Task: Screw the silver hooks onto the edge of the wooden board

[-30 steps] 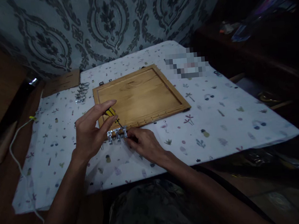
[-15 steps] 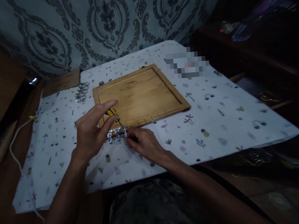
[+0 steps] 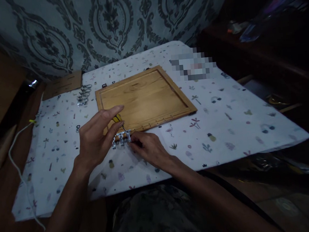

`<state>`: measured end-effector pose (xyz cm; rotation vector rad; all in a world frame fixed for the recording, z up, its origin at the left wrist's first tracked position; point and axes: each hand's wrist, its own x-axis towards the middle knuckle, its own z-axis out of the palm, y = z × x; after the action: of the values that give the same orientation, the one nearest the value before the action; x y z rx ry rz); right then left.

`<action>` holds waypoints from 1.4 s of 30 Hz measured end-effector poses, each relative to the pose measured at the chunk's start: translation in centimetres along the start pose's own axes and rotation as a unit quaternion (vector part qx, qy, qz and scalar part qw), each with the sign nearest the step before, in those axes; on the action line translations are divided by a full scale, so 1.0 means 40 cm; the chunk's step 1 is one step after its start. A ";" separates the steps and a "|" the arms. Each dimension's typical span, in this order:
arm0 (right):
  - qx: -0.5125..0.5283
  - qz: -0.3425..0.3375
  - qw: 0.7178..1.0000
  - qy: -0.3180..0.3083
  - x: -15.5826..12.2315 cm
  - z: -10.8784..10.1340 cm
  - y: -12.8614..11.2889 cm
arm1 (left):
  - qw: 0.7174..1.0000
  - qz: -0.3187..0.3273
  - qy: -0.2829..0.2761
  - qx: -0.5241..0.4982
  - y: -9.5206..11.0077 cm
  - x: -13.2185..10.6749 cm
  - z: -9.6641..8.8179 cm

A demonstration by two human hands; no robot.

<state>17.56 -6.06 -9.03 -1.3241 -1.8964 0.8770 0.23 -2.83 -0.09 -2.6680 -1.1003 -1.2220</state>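
Observation:
My left hand [image 3: 93, 137] is closed around the yellow handle of a screwdriver [image 3: 117, 117], whose shaft slants down to the right. Its tip meets a small shiny metal clip [image 3: 128, 136] at the near edge of a framed wooden panel [image 3: 143, 99]. The fingertips of my right hand [image 3: 150, 147] pinch that clip from the right side. Two similar metal clips [image 3: 121, 138] sit along the same edge to its left, near the panel's corner. Small dark holes dot the near edge further right.
Several loose metal clips [image 3: 84, 95] lie in a row left of the panel, by a piece of brown cardboard [image 3: 62, 84]. A patterned white cloth [image 3: 221, 132] covers the table. A white cord [image 3: 20, 171] hangs over its left side. One item at the back right is pixelated.
The screwdriver handle has turned slightly within my left fingers. Both hands stay in nearly the same place, and the panel has not visibly moved.

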 end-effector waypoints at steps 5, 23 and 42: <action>0.004 0.003 1.000 -0.005 0.001 -0.002 -0.002 | 1.000 0.005 -0.003 0.002 0.001 -0.001 0.002; 0.003 0.015 1.000 -0.012 0.002 -0.005 -0.009 | 1.000 0.007 -0.001 -0.016 0.003 0.004 0.003; -0.008 0.026 1.000 -0.013 0.003 -0.004 -0.010 | 0.994 -0.006 -0.095 -0.046 0.021 0.023 -0.033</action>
<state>17.44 -6.01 -8.61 -1.3821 -1.8998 0.9110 0.29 -3.27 1.68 -2.9030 -1.1083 -1.0646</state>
